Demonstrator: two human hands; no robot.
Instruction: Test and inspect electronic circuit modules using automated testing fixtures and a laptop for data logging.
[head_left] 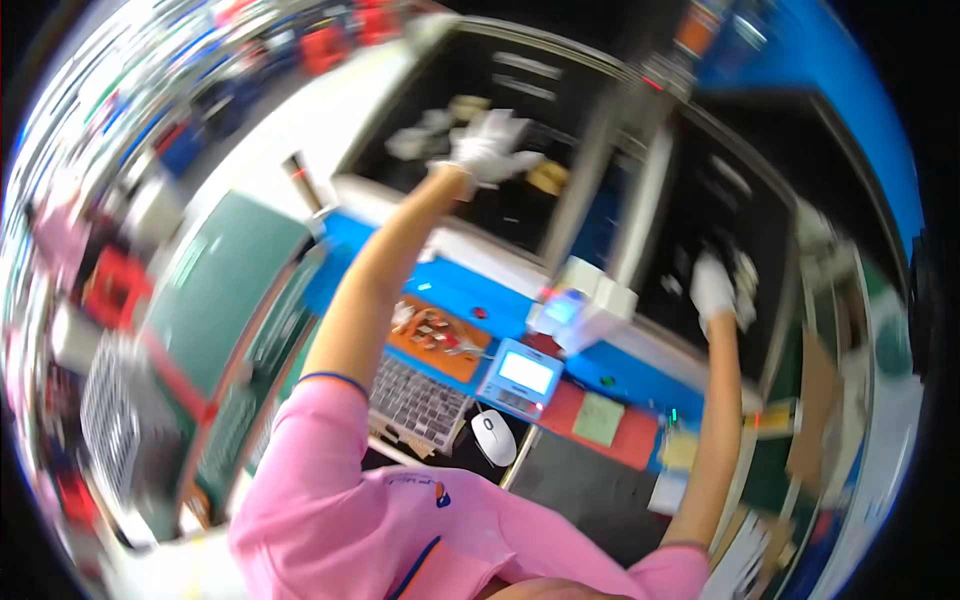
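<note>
Both hands are working over two black beds, so the step in hand is seemingly the handling or arranging of small loose pieces there. Toward twelve o'clock, the white-gloved left hand (490, 148) is hanging over the left black bed (450, 65), fingers splayed wide; whether it is touching a piece underneath, I cannot tell. Some pale pieces (415, 140) are lying at its nine o'clock, and a yellow piece (548, 178) is lying at its four o'clock. Toward three o'clock, the gloved right hand (713, 287) is pointing into the right black bed (690, 180), narrow in outline; blur is hiding whether it is gripping anything. A cream piece (746, 285) is lying just beside it, at its three o'clock. The next move is probably calling for the left fingers to be narrowing around one piece without disturbing its neighbours, while the right hand is staying steady.
</note>
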